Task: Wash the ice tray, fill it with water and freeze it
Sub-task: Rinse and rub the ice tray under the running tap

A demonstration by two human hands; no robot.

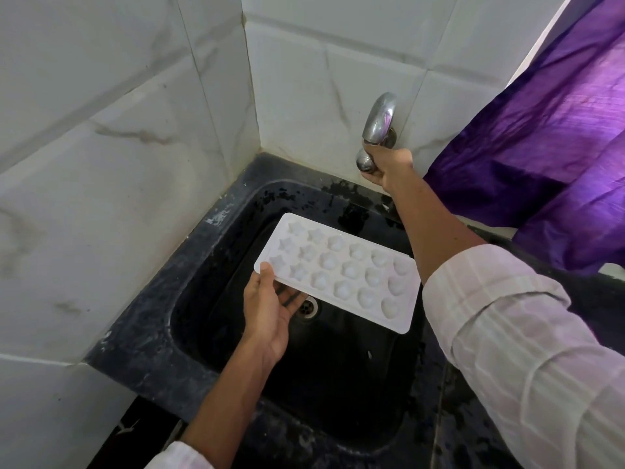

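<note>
Holding the white ice tray (338, 270) over the black sink (189, 265), above the drain (308, 308), we pinch its left end with our left hand (270, 309), thumb on top, fingers curled beneath; our right hand (389, 165) wraps round the knob (364, 162) of the steel tap (378, 116); a purple curtain (541, 130) hangs just beside.

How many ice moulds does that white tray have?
18: three rows of six across the ice tray, held by the left hand over the sink. None seems hidden. The right hand grips the tap.
</note>
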